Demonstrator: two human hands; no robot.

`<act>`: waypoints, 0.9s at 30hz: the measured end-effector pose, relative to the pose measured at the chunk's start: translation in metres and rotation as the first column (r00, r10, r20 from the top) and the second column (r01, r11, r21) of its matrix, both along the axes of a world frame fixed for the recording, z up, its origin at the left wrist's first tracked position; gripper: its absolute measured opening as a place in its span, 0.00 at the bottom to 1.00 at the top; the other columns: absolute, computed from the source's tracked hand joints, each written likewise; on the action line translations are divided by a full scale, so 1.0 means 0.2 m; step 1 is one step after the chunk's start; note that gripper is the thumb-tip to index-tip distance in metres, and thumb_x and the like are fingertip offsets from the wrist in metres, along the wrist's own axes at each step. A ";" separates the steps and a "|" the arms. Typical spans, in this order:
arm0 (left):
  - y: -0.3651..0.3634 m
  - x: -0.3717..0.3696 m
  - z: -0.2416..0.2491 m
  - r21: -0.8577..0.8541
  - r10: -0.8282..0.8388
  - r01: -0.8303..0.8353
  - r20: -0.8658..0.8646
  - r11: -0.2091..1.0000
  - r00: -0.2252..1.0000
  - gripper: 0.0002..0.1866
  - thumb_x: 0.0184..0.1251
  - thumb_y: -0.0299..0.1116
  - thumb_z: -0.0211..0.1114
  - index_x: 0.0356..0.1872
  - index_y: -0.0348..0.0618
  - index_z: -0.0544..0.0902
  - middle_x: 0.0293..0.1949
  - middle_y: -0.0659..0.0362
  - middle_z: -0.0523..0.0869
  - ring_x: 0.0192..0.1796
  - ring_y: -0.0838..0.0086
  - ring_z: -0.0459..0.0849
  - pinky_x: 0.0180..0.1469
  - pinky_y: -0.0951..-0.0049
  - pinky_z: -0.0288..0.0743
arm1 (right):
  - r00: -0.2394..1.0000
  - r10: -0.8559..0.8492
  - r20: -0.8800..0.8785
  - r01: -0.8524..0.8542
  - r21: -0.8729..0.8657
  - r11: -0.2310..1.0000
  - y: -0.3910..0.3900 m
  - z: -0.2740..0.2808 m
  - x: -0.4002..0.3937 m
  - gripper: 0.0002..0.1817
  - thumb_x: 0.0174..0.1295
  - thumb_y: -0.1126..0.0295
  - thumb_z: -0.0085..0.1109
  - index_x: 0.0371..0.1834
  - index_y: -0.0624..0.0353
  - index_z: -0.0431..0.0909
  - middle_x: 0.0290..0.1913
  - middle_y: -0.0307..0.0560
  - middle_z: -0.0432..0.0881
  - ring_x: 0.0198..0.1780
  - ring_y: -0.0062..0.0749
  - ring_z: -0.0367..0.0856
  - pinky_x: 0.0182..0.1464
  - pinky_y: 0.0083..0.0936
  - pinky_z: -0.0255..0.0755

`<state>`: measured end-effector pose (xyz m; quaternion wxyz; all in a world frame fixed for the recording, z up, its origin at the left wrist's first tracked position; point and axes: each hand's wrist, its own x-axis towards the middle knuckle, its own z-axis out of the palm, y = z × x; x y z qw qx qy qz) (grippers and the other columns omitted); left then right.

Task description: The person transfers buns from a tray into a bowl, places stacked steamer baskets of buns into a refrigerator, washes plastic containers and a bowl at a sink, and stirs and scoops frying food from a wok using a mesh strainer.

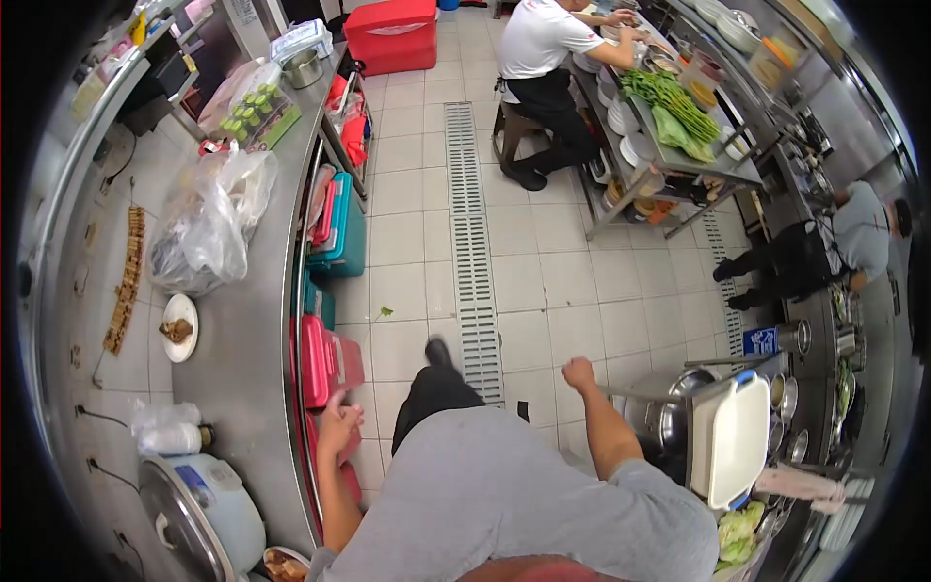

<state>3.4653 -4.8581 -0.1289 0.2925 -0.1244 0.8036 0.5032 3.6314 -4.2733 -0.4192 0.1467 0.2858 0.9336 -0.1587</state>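
My left hand point(339, 424) is beside the edge of the steel counter point(242, 388), over the red bins point(328, 361); its fingers are apart and nothing shows in it. On the other side, my right hand point(579, 373) hangs over the tiled floor with its fingers curled closed and nothing visible in them. A white plate point(184, 341) with a brown piece of food lies on the counter, near a clear plastic bag point(208, 228). One dark shoe point(438, 352) shows in front of my grey shirt.
A floor drain point(470, 242) runs ahead. A person in white point(548, 44) sits at a rack with green vegetables point(679, 112); another person point(858, 233) stands far right. A white tub point(735, 441) is at my right, a rice cooker point(218, 504) at lower left.
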 end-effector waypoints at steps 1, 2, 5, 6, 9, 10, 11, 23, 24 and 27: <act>0.05 -0.22 -0.01 -0.006 -0.008 0.007 -0.047 1.000 0.999 0.37 0.71 0.39 0.67 0.73 0.29 0.62 0.38 0.52 0.88 0.36 0.74 0.87 0.34 0.77 0.78 | 1.000 -0.008 0.010 0.009 -0.094 0.996 0.06 0.14 -0.31 0.13 0.54 0.60 0.63 0.23 0.58 0.86 0.33 0.53 0.89 0.38 0.47 0.88 0.42 0.44 0.80; 0.13 -0.45 0.04 -0.020 0.029 -0.030 -0.047 0.999 0.998 0.36 0.71 0.38 0.68 0.72 0.28 0.63 0.37 0.53 0.88 0.36 0.75 0.85 0.38 0.77 0.78 | 1.000 -0.015 0.021 0.019 -0.186 0.982 0.09 0.24 -0.57 0.15 0.56 0.59 0.61 0.22 0.60 0.85 0.34 0.55 0.88 0.37 0.48 0.87 0.42 0.42 0.80; 0.34 -1.20 -0.03 0.064 0.021 -0.011 -0.155 0.998 0.988 0.36 0.70 0.38 0.67 0.72 0.28 0.64 0.37 0.54 0.88 0.36 0.74 0.86 0.41 0.75 0.78 | 0.987 -0.147 -0.069 0.133 -0.177 0.975 0.22 0.27 -1.24 0.15 0.55 0.60 0.64 0.24 0.62 0.84 0.31 0.56 0.88 0.33 0.48 0.87 0.42 0.40 0.81; 0.40 -1.45 -0.07 0.048 -0.015 0.023 -0.162 0.999 0.987 0.35 0.70 0.37 0.67 0.72 0.28 0.65 0.36 0.54 0.88 0.37 0.73 0.86 0.44 0.72 0.79 | 0.985 -0.141 -0.101 0.125 -0.151 0.981 0.27 0.28 -1.43 0.14 0.54 0.60 0.65 0.25 0.62 0.84 0.30 0.55 0.87 0.33 0.47 0.87 0.41 0.40 0.81; 0.75 -2.22 -0.04 0.068 -0.236 0.256 -0.220 0.964 0.947 0.37 0.72 0.39 0.65 0.75 0.32 0.61 0.41 0.54 0.89 0.39 0.76 0.87 0.37 0.76 0.79 | 0.982 -0.168 -0.090 0.152 -0.162 0.975 0.35 0.37 -1.83 0.12 0.52 0.63 0.68 0.29 0.62 0.83 0.28 0.54 0.87 0.30 0.45 0.86 0.38 0.38 0.81; 0.88 -2.43 0.04 0.116 -0.256 0.289 -0.235 0.950 0.938 0.36 0.71 0.39 0.66 0.74 0.30 0.63 0.40 0.54 0.89 0.40 0.76 0.86 0.39 0.75 0.79 | 0.985 -0.174 -0.006 0.167 -0.238 0.957 0.35 0.43 -1.94 0.12 0.52 0.63 0.69 0.31 0.61 0.83 0.28 0.54 0.87 0.29 0.43 0.86 0.37 0.37 0.81; 1.01 -2.65 0.09 0.111 -0.303 0.343 -0.276 0.933 0.912 0.36 0.70 0.39 0.67 0.72 0.30 0.65 0.39 0.53 0.89 0.39 0.75 0.87 0.41 0.73 0.79 | 0.969 -0.199 0.144 0.233 -0.290 0.928 0.38 0.51 -2.08 0.14 0.52 0.61 0.67 0.34 0.61 0.85 0.34 0.57 0.87 0.37 0.49 0.86 0.45 0.40 0.80; 1.89 -4.88 0.08 0.014 -0.432 0.460 -0.318 0.888 0.844 0.33 0.72 0.40 0.66 0.70 0.29 0.68 0.42 0.49 0.89 0.43 0.67 0.88 0.49 0.68 0.80 | 0.650 -0.387 0.654 0.752 -0.481 0.450 0.78 -0.04 -3.76 0.17 0.65 0.59 0.67 0.42 0.65 0.84 0.27 0.52 0.81 0.26 0.43 0.83 0.26 0.45 0.80; 1.93 -5.04 0.07 0.034 -0.376 0.401 -0.282 0.916 0.883 0.33 0.72 0.40 0.65 0.71 0.29 0.67 0.43 0.50 0.89 0.44 0.68 0.89 0.50 0.69 0.80 | 0.686 -0.323 0.652 0.703 -0.479 0.526 0.86 -0.09 -4.08 0.19 0.65 0.57 0.66 0.43 0.65 0.84 0.28 0.53 0.82 0.26 0.43 0.84 0.27 0.44 0.80; 1.97 -5.47 0.20 0.118 -0.230 0.256 -0.199 0.959 0.953 0.33 0.75 0.40 0.63 0.72 0.30 0.65 0.45 0.51 0.89 0.45 0.69 0.89 0.50 0.69 0.80 | 0.892 0.177 0.416 0.073 -0.518 0.852 1.06 -0.15 -5.18 0.26 0.66 0.47 0.56 0.22 0.58 0.85 0.17 0.51 0.81 0.22 0.47 0.82 0.34 0.42 0.78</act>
